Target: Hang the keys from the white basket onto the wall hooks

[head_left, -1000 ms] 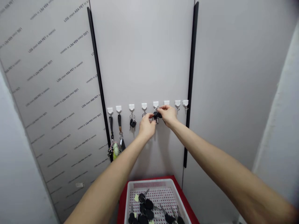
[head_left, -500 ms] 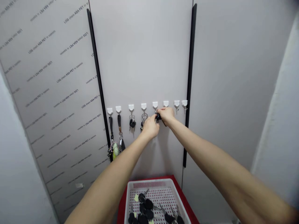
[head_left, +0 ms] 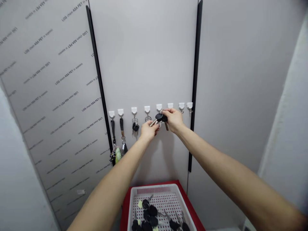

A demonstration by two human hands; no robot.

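A bunch of black-headed keys (head_left: 159,116) is held between my two hands, just below a white wall hook (head_left: 159,107). My right hand (head_left: 175,120) pinches it at the ring from the right, with one blade pointing down under the fingers. From the left, my left hand (head_left: 147,131) is closed around a key blade. Whether the ring touches the hook is hidden. Left of my left hand, another key bunch (head_left: 135,126) hangs from its own hook.
Two black straps (head_left: 113,131) with keys and charms hang at the row's left end. Bare hooks (head_left: 190,106) are on the right, near a black vertical strip (head_left: 196,67). Below, a white basket (head_left: 158,189) holding several black-headed keys stands on a red surface (head_left: 190,205).
My left hand has moved slightly left and down, and my right hand slightly right. The black key heads, mostly covered before, now show between them, with a blade toward the left hand.
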